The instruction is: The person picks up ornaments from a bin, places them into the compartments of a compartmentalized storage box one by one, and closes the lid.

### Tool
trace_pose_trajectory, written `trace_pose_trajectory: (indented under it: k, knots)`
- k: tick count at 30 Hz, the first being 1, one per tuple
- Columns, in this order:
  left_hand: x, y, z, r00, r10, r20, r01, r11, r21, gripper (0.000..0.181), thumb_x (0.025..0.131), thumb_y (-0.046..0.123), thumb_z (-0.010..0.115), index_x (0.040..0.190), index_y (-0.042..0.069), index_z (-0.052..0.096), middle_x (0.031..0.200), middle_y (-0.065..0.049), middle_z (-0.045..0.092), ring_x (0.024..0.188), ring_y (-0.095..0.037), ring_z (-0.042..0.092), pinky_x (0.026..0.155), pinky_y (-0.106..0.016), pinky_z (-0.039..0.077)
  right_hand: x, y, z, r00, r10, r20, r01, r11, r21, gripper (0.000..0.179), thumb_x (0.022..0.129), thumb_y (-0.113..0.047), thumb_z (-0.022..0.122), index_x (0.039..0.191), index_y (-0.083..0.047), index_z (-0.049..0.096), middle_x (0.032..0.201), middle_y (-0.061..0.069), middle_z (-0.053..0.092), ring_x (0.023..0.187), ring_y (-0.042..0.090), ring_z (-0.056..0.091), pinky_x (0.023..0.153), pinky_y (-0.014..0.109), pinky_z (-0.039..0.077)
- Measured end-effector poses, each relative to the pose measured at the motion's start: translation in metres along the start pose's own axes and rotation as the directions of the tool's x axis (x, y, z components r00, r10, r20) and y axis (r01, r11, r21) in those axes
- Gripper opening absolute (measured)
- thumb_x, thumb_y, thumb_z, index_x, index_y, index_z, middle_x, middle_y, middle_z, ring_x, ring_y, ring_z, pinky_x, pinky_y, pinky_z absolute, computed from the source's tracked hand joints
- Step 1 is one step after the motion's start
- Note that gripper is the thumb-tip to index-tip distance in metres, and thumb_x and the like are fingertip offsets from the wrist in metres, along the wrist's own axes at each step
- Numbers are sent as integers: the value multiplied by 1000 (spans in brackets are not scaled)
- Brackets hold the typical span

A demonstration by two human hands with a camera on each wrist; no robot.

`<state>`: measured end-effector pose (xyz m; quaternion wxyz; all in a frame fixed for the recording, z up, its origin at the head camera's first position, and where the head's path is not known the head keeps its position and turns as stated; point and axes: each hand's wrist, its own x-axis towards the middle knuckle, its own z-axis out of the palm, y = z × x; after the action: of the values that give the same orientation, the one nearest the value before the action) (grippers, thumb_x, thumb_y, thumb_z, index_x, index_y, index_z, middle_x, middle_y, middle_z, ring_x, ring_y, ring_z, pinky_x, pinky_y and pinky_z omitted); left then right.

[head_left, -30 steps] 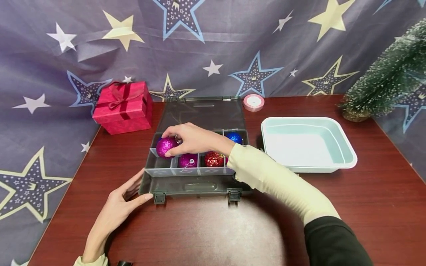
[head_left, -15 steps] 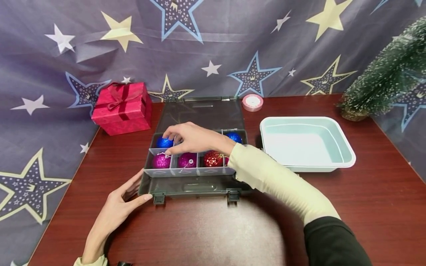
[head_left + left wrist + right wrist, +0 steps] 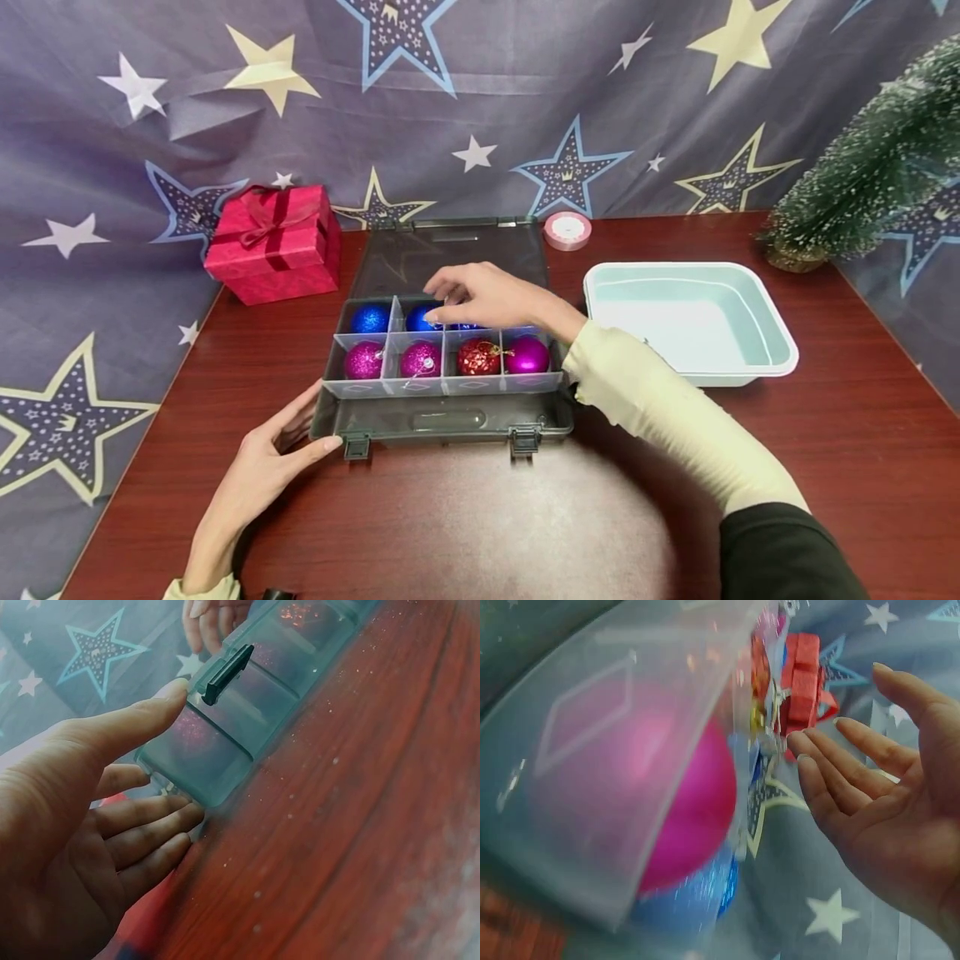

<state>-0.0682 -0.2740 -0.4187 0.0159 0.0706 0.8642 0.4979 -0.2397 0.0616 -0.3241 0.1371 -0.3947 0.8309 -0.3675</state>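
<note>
A dark translucent divider case (image 3: 450, 421) stands with its lid (image 3: 453, 262) tipped back. Its front row holds two glittery magenta Christmas balls (image 3: 363, 361), a patterned red ball (image 3: 477, 357) and a smooth magenta ball (image 3: 527, 356). Blue balls (image 3: 371, 318) lie in the back row, partly hidden by my right hand (image 3: 487, 296). That hand hovers over the back compartments, fingers loosely bent, holding nothing. At the case's front left corner, my left hand (image 3: 82, 795) rests its thumb on the edge near a latch (image 3: 227, 673), its straight fingers along the side.
A pale blue-green basin (image 3: 686, 321) stands to the right of the case. Behind are a pink ribbon roll (image 3: 567, 231), a red gift box (image 3: 273, 244) at left, and a small frosted tree (image 3: 847, 183) at right. A star-patterned cloth (image 3: 480, 92) hangs behind the table.
My right hand set the glittery magenta ball down in the front left compartment, let go of it, and moved right over the back row. My left hand stays put.
</note>
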Motion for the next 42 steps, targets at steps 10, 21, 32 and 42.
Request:
trace_pose_trajectory:
  k: [10,21,32,42]
  knots:
    - [5,5,-3,999,41,24,-42,997,65,64,100,16,72,158,15,45,140,-19,62,118,5,58,93,-8,44,-31,19,-31,982,131,-137,-130,991,20,42,100,-30,72,132,-4,65,125,12,70,112,21,66,100,38,52]
    - [52,19,-33,988,127,89,-136,986,97,46,115,21,39,155,0,45,132,-28,64,108,1,65,93,-9,46,-47,34,-54,874,316,-369,-247,943,223,46,105,-35,63,135,0,65,129,14,67,115,25,62,101,41,50]
    - [151,51,-53,965,-1,263,88,943,-321,97,104,69,10,161,-10,5,167,-31,7,155,-38,10,124,-31,14,-39,52,-68,739,624,-254,-249,603,758,57,108,-59,36,105,-4,51,92,1,47,107,21,47,109,46,31]
    - [206,58,-44,919,-186,349,329,848,-415,106,95,80,3,160,-3,-13,169,-20,-12,155,-33,-10,124,-42,-7,-21,65,-71,682,719,-135,-248,401,882,61,104,-67,39,67,-18,36,58,-6,35,61,12,36,90,34,30]
